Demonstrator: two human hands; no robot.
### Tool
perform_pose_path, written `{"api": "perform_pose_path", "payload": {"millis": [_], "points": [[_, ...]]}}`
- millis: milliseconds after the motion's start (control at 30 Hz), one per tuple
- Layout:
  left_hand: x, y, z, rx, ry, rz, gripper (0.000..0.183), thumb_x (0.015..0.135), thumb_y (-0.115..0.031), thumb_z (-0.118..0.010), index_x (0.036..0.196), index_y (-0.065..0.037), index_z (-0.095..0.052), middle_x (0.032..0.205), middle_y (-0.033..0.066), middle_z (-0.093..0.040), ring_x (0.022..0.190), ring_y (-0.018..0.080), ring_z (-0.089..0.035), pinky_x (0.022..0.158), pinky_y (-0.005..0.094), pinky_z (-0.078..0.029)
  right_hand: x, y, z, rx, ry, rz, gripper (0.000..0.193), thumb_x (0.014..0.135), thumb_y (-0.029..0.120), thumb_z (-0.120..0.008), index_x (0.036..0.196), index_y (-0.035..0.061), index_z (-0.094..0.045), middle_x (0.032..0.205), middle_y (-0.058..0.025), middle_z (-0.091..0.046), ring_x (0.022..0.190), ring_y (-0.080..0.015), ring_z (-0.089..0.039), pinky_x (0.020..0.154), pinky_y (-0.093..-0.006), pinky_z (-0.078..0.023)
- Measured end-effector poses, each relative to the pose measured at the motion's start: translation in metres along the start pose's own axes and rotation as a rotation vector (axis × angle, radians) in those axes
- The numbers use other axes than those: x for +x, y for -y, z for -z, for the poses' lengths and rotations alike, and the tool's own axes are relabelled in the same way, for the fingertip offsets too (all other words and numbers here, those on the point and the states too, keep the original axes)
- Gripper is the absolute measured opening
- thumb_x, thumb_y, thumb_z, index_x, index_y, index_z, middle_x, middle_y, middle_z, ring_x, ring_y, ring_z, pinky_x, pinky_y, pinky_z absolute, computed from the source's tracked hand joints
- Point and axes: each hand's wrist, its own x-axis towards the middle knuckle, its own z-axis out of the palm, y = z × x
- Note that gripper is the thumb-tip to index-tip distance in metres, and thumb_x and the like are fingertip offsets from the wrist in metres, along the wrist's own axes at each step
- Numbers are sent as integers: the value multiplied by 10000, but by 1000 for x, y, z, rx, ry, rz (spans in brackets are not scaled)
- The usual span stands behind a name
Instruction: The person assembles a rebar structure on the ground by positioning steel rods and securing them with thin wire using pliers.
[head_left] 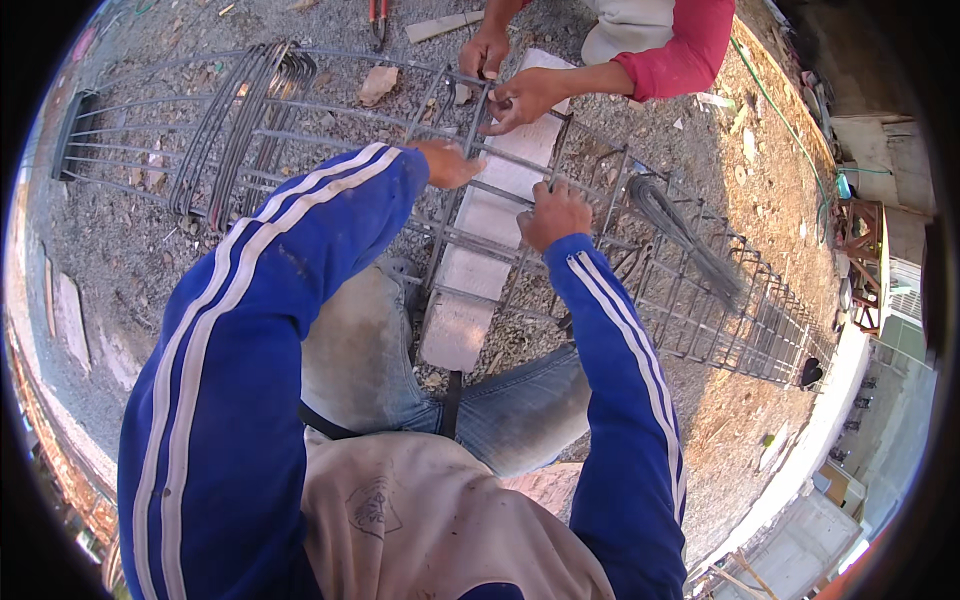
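A long rebar cage (470, 240) of grey steel bars lies across the ground before me, over a pale rectangular block (467, 270). My left hand (447, 163) reaches to a crossbar by the block, its fingers stretched out; part of it is hidden by the blue sleeve. To its right, my right hand (557, 213) has its fingers curled round a steel bar at the block's edge. Across the cage, a co-worker's two hands, one at the far bar (485, 52) and one lower (525, 97), work close together at a bar crossing.
Several bent stirrups (235, 130) are bunched on the cage's left part. A bundle of thin rods (690, 245) rests on its right part. Red-handled pliers (378, 22) and a stone (377, 86) lie on the gravel beyond. A green hose (775, 105) runs at far right.
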Motion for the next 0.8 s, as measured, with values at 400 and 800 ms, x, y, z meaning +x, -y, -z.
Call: {"api": "perform_pose_path", "payload": {"millis": [400, 800], "points": [[-5, -11, 8, 29, 66, -17, 828, 935, -627, -253, 1135, 99, -597, 1237, 295, -541, 1198, 412, -497, 1013, 450, -367, 52, -31, 2, 116, 515, 194, 388, 791, 276, -535, 1058, 27, -665, 1075, -202, -647, 1020, -355, -611, 880, -424, -490], [-6, -7, 6, 53, 122, -16, 803, 941, -620, -227, 1263, 51, -528, 1362, 247, -457, 1296, 369, -409, 1076, 434, -309, 56, -40, -8, 699, 687, 17, 482, 637, 52, -628, 1117, 7, -643, 751, -45, -608, 574, -123, -515, 501, -280, -421]]}}
